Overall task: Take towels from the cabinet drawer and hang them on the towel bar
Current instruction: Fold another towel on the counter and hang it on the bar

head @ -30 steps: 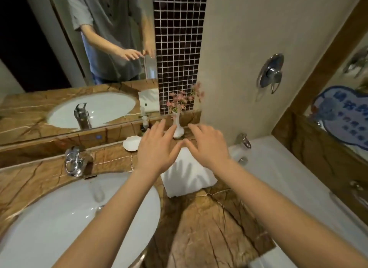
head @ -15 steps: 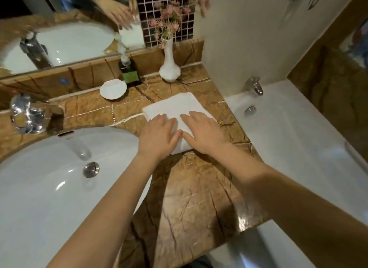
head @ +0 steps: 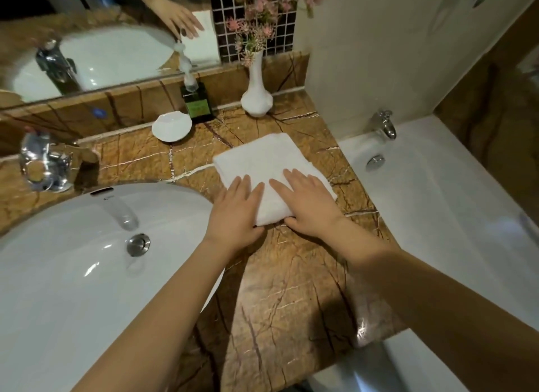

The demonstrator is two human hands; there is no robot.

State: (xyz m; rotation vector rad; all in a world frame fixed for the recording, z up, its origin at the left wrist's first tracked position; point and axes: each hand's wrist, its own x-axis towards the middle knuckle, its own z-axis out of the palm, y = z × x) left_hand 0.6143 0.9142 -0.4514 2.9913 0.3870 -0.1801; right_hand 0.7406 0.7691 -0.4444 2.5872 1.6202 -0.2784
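Note:
A folded white towel [head: 264, 158] lies on the brown marble counter [head: 280, 289] between the sink and the bathtub. My left hand [head: 233, 213] lies flat on the towel's near left corner with straight fingers. My right hand [head: 309, 208] lies flat on its near right part, fingers straight and thumb at the near edge. No drawer or towel bar is in view.
A white sink [head: 87, 269] with a chrome tap [head: 43, 164] fills the left. A white dish [head: 172, 126], a dark soap bottle [head: 197, 101] and a white vase with pink flowers [head: 256, 91] stand at the mirror. The bathtub [head: 437, 216] lies to the right.
A second ago both hands hovered over the towel. They came down flat onto its near edge, and my view tipped down toward the counter. Since half a second ago little has moved.

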